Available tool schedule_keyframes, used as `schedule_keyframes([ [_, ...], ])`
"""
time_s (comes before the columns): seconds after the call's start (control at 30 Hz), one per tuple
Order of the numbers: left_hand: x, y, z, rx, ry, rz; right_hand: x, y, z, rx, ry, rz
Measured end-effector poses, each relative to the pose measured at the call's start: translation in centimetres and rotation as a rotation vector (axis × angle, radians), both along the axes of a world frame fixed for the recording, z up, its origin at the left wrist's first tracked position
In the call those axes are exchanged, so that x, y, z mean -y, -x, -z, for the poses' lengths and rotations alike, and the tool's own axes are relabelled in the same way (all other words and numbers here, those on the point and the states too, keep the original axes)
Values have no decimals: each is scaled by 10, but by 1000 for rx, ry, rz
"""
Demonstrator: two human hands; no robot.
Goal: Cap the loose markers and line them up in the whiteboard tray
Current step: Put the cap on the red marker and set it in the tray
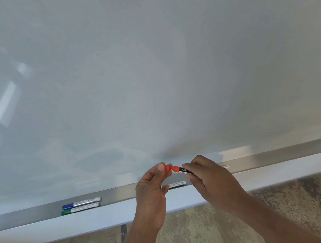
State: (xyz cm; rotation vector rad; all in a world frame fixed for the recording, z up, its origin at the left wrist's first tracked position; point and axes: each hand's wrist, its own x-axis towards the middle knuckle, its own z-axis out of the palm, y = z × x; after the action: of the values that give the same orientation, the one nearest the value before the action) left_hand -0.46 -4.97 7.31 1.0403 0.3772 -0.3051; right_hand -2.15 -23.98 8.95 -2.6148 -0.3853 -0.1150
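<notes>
Head view, looking down along the whiteboard (146, 61) to its metal tray (285, 152). I see both bare hands raised together just above the middle of the tray. The left hand (151, 189) pinches a red cap (167, 167) between thumb and fingertips, the other fingers curled loosely. The right hand (209, 178) is closed around the black barrel of a red marker (184, 170), whose red nose points left toward the cap. The cap's open end and the marker's nose sit very near or just touching; I cannot tell whether the cap is seated at all.

Directly below the hands, a third marker (177, 184) lies in the tray, its white labelled barrel showing and its left end hidden behind the left hand, so I cannot tell its colour or whether it is capped. Well to the left, a blue marker (81, 203) and a green marker (80, 208) lie capped and side by side along the tray, caps to the left, the blue one nearer the board. A thin pale object shows just right of the right hand, too small to identify. Patterned carpet (293, 205) lies beneath.
</notes>
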Motion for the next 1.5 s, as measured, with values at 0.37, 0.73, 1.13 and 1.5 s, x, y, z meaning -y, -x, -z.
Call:
schedule_keyframes([
  [0.37,-11,6,8,102,-106,-90,-19,2,-11,-22,-61,35],
  [0.73,-29,17,17,123,-232,-136,-45,8,3,-43,-205,35],
  [1.13,-104,12,64,-101,-490,-456,-128,-31,44,-154,-44,-91],
  [1.5,-181,5,126,-114,-1089,-99,-209,-54,100,-179,174,-148],
])
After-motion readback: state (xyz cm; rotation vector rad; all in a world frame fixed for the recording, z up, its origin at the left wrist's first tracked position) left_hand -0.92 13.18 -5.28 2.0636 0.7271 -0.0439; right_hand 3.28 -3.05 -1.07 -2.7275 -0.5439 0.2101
